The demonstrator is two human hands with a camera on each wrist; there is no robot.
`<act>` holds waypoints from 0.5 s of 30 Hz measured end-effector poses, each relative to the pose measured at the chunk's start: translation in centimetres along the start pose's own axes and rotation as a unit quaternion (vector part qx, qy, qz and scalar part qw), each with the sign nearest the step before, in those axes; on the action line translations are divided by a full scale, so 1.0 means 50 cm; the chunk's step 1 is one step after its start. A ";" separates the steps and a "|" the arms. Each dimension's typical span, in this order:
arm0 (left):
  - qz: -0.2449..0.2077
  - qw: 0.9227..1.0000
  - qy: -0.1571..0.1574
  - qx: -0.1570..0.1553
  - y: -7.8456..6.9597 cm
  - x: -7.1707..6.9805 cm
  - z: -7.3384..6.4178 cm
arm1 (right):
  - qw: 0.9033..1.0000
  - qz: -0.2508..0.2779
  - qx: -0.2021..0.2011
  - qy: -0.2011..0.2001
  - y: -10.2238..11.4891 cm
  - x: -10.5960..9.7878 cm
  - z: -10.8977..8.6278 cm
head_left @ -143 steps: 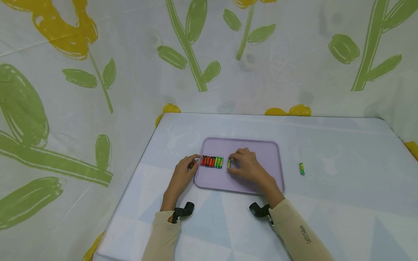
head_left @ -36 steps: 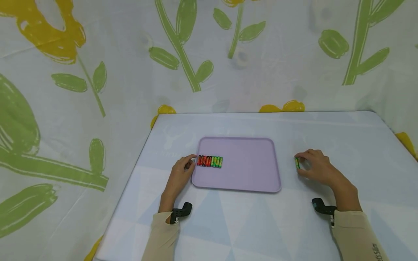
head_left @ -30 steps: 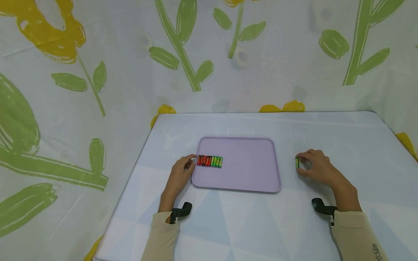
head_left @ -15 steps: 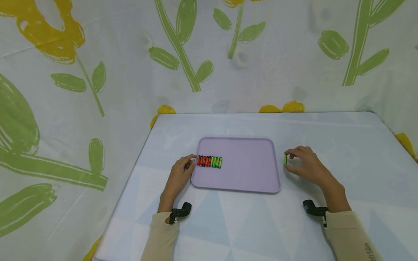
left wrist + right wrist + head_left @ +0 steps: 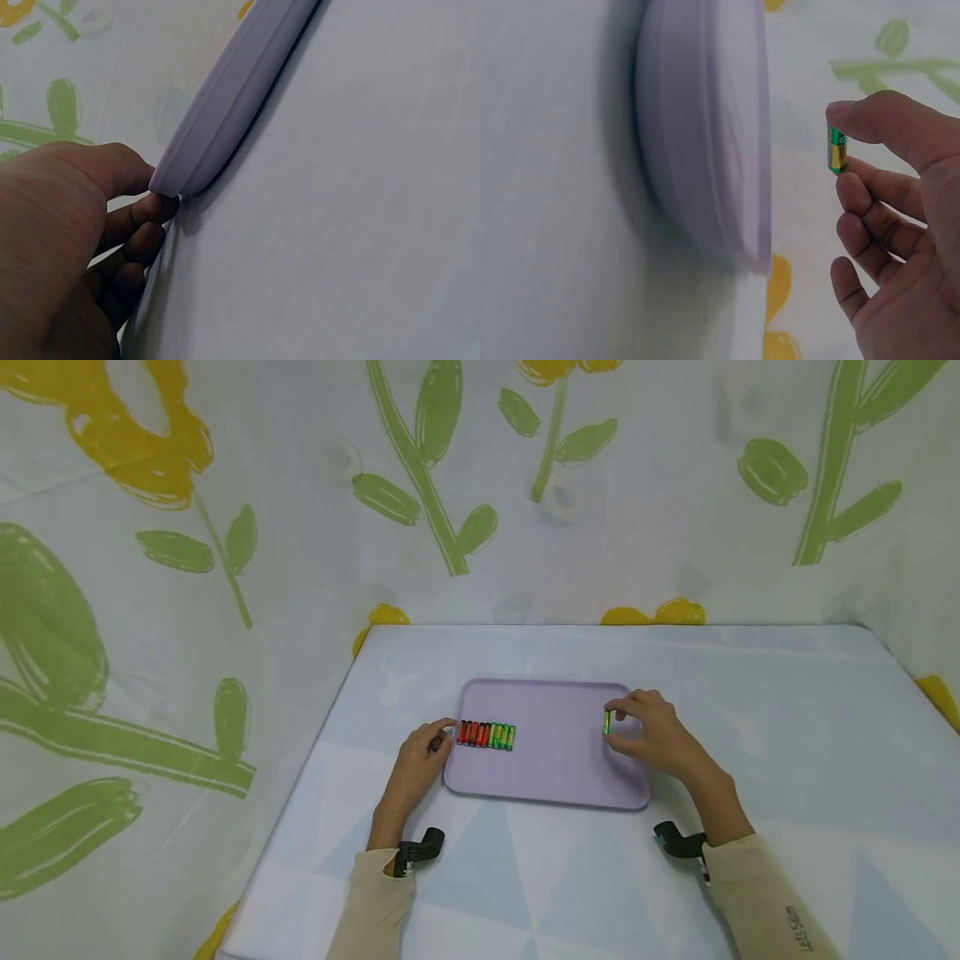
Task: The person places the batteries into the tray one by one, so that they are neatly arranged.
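Note:
A green and gold battery is pinched end to end between thumb and a finger of my right hand, above the right part of the lilac tray. In the right wrist view the battery stays clear of the tray's rim. My left hand holds the tray's left edge; the left wrist view shows thumb and finger at its rim. Near that edge, red-and-black batteries and green batteries lie side by side in one row inside the tray.
The tray rests on a table with a pale cloth of blue triangles. A flower-printed fabric wall rises behind the table and to its left. Each wrist wears a black camera mount.
Earlier my right hand released a green battery by the row, then took the one right of the tray. It has since carried that battery left over the tray. My left hand has stayed put.

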State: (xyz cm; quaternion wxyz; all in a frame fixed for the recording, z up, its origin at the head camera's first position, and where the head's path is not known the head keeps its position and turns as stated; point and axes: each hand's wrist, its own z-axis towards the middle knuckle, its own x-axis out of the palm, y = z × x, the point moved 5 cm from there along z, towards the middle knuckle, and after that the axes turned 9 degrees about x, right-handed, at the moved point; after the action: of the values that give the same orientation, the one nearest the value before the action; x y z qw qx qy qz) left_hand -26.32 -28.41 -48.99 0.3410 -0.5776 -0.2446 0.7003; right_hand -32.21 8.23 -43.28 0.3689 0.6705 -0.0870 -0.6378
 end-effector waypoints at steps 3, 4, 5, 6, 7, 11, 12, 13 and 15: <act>0.007 1.000 0.000 0.000 0.003 0.000 0.003 | 1.000 0.006 -0.011 0.005 0.022 0.017 0.010; 0.008 1.000 -0.001 0.000 0.003 -0.001 0.005 | 1.000 0.009 -0.014 0.006 0.028 0.022 0.013; 0.009 1.000 -0.002 0.001 0.002 -0.003 0.006 | 1.000 0.011 -0.016 0.005 0.034 0.026 0.015; 0.009 1.000 -0.002 0.002 0.001 -0.004 0.007 | 1.000 0.011 -0.017 0.004 0.040 0.030 0.018; 0.009 1.000 -0.002 0.004 0.000 -0.005 0.008 | 1.000 0.014 -0.018 0.002 0.045 0.033 0.021; 0.003 1.000 0.000 0.002 -0.005 -0.007 0.007 | 1.000 0.014 -0.027 -0.007 0.064 0.045 0.031; 0.002 1.000 -0.001 0.000 -0.005 -0.006 0.005 | 0.999 0.013 -0.032 -0.008 0.070 0.049 0.032; 0.002 1.000 -0.001 0.000 -0.004 -0.004 0.004 | 0.999 0.013 -0.037 -0.008 0.075 0.054 0.033; -0.001 1.000 0.000 -0.005 -0.002 0.002 -0.003 | 0.999 0.013 -0.048 -0.007 0.086 0.066 0.032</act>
State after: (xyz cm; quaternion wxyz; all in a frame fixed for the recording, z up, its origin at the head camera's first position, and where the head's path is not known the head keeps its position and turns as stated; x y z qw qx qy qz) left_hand -26.17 -28.29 -49.01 0.3389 -0.5789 -0.2482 0.6989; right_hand -31.60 2.64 -43.14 0.4087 0.6465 -0.0677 -0.6407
